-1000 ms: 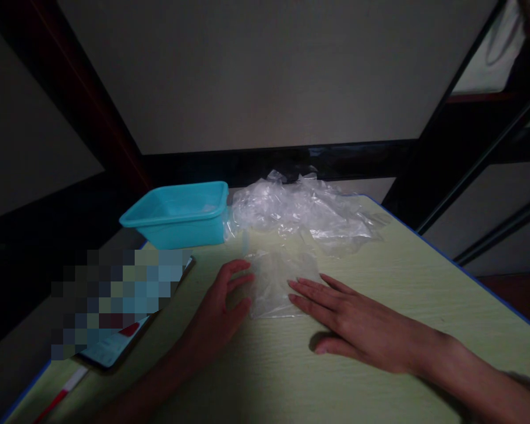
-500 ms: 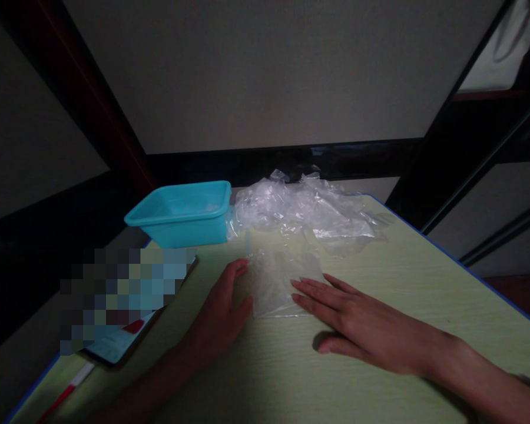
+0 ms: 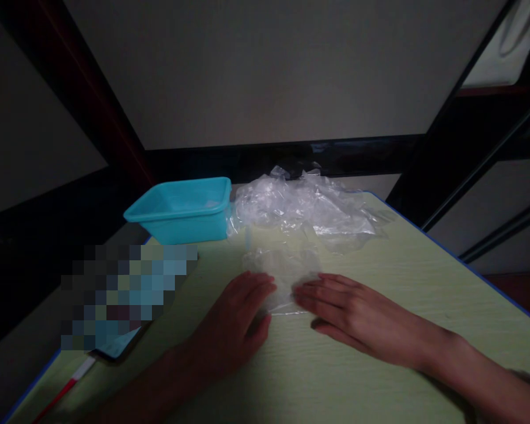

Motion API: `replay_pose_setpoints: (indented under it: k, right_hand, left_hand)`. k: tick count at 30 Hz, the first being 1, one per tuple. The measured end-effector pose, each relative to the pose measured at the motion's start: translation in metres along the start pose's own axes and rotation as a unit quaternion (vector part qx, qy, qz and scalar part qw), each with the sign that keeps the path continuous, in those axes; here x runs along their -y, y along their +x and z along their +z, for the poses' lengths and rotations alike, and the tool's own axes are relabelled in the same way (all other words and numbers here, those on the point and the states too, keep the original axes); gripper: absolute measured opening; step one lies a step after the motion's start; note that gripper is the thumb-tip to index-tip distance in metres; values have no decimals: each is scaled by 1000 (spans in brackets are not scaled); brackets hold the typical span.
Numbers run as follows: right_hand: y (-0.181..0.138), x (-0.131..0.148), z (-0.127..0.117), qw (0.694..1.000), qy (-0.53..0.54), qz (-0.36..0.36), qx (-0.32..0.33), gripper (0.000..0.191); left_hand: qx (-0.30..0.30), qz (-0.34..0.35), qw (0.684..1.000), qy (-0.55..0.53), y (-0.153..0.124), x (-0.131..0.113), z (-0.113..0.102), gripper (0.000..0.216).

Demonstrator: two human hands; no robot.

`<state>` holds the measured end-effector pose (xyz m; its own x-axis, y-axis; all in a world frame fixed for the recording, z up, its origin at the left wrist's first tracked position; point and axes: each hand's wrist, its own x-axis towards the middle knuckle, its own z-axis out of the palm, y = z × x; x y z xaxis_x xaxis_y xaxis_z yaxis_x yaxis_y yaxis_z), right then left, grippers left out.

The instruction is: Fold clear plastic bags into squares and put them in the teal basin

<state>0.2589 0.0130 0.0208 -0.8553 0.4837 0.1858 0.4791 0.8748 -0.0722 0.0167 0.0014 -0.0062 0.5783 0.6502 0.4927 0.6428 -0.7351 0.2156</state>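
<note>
A clear plastic bag [image 3: 285,268] lies flat on the table in front of me. My left hand [image 3: 236,321] rests over its left side, fingers stretched out on the film and thumb apart, near the bag's front corner. On the right side, my right hand [image 3: 344,309] lies with fingers extended across the bag's edge and its thumb on the table side. Neither hand grips anything. Just behind the bag sits a heap of crumpled clear plastic bags [image 3: 287,203].
A turquoise plastic basin [image 3: 188,229] stands at the table's back left, beside the heap. A phone [image 3: 119,344], its screen mostly blurred out, lies at the left with a red and white cable [image 3: 73,380]. The pale table [image 3: 327,383] has a blue edge; a wall stands behind.
My left hand has moved right, from beside the bag's left edge onto the bag. My right hand has shifted only slightly, its fingertips still on the bag.
</note>
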Motion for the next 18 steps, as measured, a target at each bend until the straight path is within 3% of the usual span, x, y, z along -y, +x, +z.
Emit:
replay_pose_setpoints:
  k: [4, 18]
  right_hand:
    - [-1, -1, 2, 999, -29, -18, -27, 29]
    - [-2, -4, -1, 1000, -4, -7, -4, 36]
  left_hand:
    - [19, 9, 1000, 11, 2, -2, -1, 32]
    - [67, -4, 998, 12, 5, -5, -2, 33]
